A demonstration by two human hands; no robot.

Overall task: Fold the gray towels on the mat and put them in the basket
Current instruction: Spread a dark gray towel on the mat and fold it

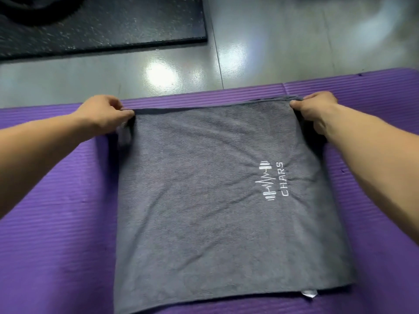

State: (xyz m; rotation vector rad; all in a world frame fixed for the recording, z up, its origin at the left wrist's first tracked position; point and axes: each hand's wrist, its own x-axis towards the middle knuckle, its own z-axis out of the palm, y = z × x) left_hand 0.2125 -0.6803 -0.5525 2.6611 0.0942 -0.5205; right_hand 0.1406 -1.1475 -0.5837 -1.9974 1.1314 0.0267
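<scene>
Gray towel [215,211] lies on purple mat [56,223] over glossy floor [283,41]; left grip [102,114] and right grip [315,112] pinch its far corners.

Left grip [105,114], right grip [316,111] and forearms [374,143] are bare.
</scene>
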